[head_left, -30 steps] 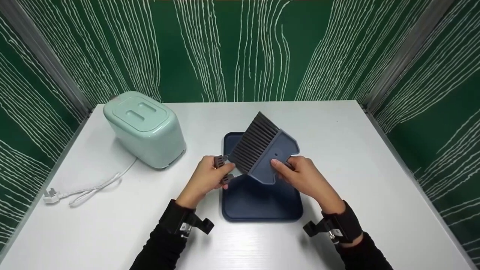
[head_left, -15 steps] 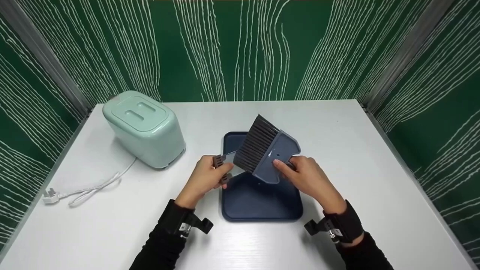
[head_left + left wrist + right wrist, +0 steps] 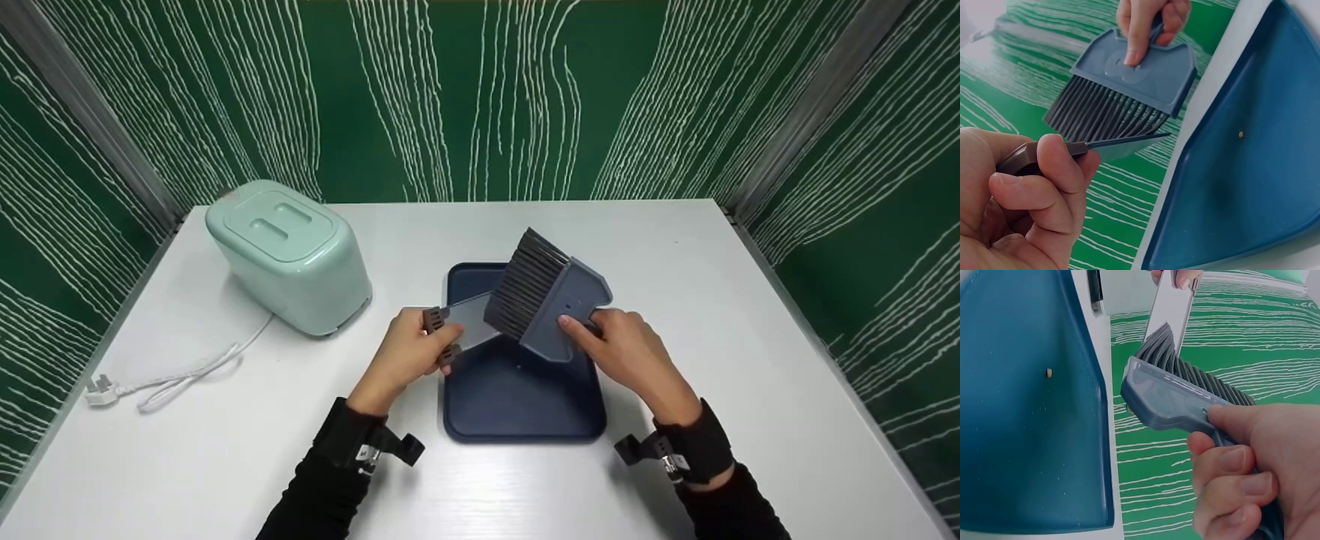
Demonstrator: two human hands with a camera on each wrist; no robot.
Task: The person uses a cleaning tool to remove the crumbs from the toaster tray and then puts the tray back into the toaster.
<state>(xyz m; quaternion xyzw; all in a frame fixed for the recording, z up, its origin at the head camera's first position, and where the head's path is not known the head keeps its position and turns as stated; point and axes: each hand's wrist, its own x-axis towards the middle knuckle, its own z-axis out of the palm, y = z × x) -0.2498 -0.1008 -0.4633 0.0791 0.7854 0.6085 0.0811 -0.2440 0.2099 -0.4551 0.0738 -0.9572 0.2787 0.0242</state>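
Observation:
In the head view my left hand [image 3: 409, 349] pinches the brown slotted end of a flat metal crumb tray [image 3: 472, 319], thumb on top. My right hand [image 3: 626, 349] grips the handle of a blue-grey hand brush [image 3: 562, 307], with the thumb laid on its broad head. The brush's dark bristles [image 3: 1106, 109] reach down to the metal plate, and in the right wrist view their near corner is bent against it [image 3: 1157, 346]. Both are held over a dark blue tray [image 3: 525, 420]. A small tan crumb [image 3: 1241, 134] lies on its floor.
A mint green toaster [image 3: 289, 259] stands at the back left of the white table [image 3: 750, 375]. Its white cord [image 3: 199, 373] and plug [image 3: 102, 391] lie on the left. Green walls [image 3: 615, 97] with white wavy lines enclose the back and sides.
My right hand has drawn the brush to the right along the crumb tray, uncovering more of the metal plate. The left hand has stayed nearly still.

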